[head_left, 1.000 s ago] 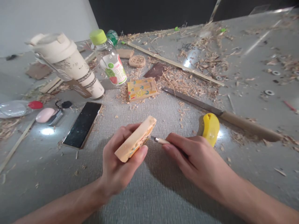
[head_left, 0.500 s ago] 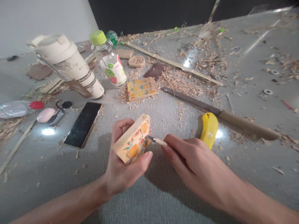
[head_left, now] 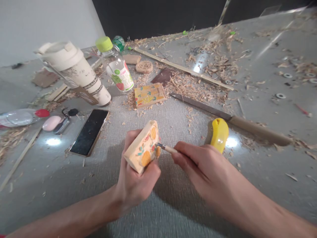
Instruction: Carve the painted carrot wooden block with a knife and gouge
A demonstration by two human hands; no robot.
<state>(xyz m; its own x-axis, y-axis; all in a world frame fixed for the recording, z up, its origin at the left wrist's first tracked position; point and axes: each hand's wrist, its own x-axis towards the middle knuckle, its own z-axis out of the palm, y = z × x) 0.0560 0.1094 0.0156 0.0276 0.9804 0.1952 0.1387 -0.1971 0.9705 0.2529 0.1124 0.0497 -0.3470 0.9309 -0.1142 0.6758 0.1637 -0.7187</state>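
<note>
My left hand (head_left: 135, 180) grips a small wooden block (head_left: 143, 147), tilted so its painted face with orange shapes shows. My right hand (head_left: 198, 162) is closed round a thin carving tool (head_left: 165, 148) with a pale handle. The tool's metal tip touches the right edge of the block's painted face. Both hands hover over the grey textured mat (head_left: 170, 122) at the table's centre.
A second painted block (head_left: 149, 95), a plastic bottle (head_left: 116, 66) and a cream tumbler (head_left: 74, 71) stand behind. A phone (head_left: 89, 131) lies at left, a yellow object (head_left: 219, 134) and a long knife (head_left: 230, 117) at right. Wood shavings (head_left: 198, 86) cover the far table.
My left hand turned the block from edge-on until its painted face shows, and wrapped tighter round it. The tool tip stayed at the block's right edge.
</note>
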